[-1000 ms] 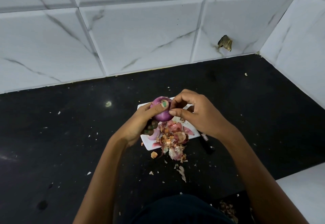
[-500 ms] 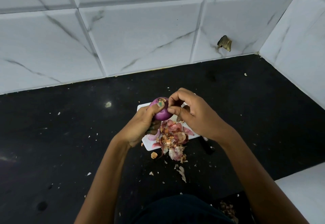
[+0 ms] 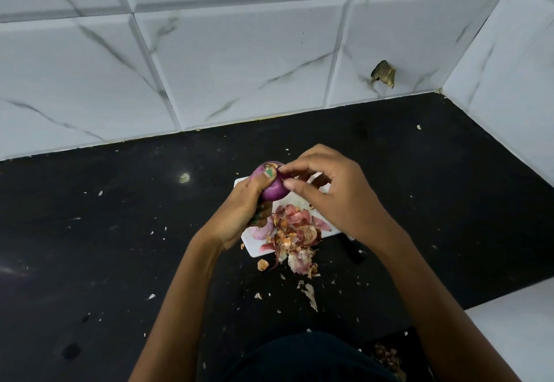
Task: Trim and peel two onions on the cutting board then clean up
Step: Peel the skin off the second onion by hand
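Observation:
My left hand (image 3: 239,210) grips a purple onion (image 3: 274,188) above the white cutting board (image 3: 251,246). My right hand (image 3: 332,192) pinches at the top of the same onion with fingertip and thumb. A heap of pink and brown onion peels (image 3: 295,231) covers the near half of the board and spills onto the counter. A pale peeled onion piece (image 3: 260,231) lies on the board under my left hand. A dark knife handle (image 3: 352,249) pokes out below my right wrist, its blade hidden.
The black counter (image 3: 120,246) is strewn with small peel flakes (image 3: 308,291). White marble tiles (image 3: 239,67) rise at the back and right. A broken spot (image 3: 383,73) marks the back wall. A white ledge (image 3: 515,327) sits at the near right.
My right hand's fingers have shifted up to the onion's top. My left hand has turned the onion slightly and lifted it a little.

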Action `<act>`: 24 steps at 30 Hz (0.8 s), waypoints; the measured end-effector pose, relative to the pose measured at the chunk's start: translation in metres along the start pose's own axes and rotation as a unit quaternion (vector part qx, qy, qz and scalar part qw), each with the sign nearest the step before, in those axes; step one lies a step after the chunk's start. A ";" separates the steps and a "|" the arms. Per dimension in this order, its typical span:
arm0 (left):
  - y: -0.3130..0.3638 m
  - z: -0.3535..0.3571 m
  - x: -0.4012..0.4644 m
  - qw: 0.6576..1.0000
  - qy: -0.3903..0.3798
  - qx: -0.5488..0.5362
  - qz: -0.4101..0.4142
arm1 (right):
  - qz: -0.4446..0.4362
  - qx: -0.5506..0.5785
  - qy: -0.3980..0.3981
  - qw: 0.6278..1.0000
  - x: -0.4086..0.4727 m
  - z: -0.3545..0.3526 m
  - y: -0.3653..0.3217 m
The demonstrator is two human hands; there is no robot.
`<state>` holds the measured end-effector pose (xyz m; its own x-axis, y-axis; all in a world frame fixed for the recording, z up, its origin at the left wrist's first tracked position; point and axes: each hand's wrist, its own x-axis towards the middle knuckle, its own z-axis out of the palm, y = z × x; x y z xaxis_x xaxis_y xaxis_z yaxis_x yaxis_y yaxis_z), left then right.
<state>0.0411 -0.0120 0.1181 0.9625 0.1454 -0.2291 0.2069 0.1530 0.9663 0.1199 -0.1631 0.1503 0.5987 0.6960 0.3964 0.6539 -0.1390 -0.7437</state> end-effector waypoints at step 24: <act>0.008 0.006 -0.007 0.994 0.027 0.096 0.045 | 0.014 0.033 -0.085 0.996 0.005 0.006 0.006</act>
<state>0.0368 -0.0174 0.1280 0.9688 0.2036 -0.1410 0.1543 -0.0508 0.9867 0.1239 -0.1562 0.1441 0.5266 0.8019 0.2824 0.6026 -0.1178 -0.7893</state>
